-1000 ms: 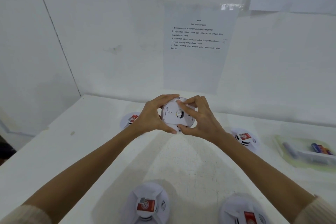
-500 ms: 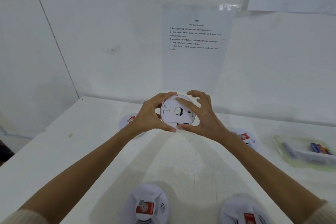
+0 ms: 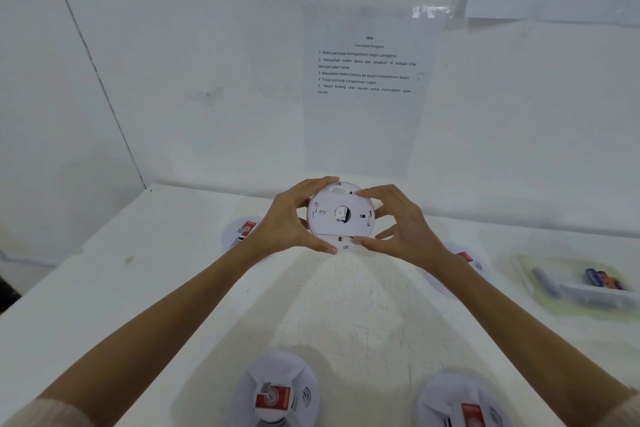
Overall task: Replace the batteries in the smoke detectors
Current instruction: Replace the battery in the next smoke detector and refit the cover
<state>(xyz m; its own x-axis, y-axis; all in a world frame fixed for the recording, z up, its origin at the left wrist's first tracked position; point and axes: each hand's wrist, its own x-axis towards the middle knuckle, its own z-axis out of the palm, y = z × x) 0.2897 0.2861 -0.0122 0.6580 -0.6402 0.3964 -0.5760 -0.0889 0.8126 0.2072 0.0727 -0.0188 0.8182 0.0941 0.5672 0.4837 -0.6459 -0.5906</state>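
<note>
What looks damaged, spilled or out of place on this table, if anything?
Nothing stands out. The left hand and right hand hold one smoke detector with its back toward the camera; the batteries lie inside their tray.

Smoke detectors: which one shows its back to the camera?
The smoke detector gripped between the left hand and right hand. Its plain white back faces the camera; the four others on the table show red labels.
</note>
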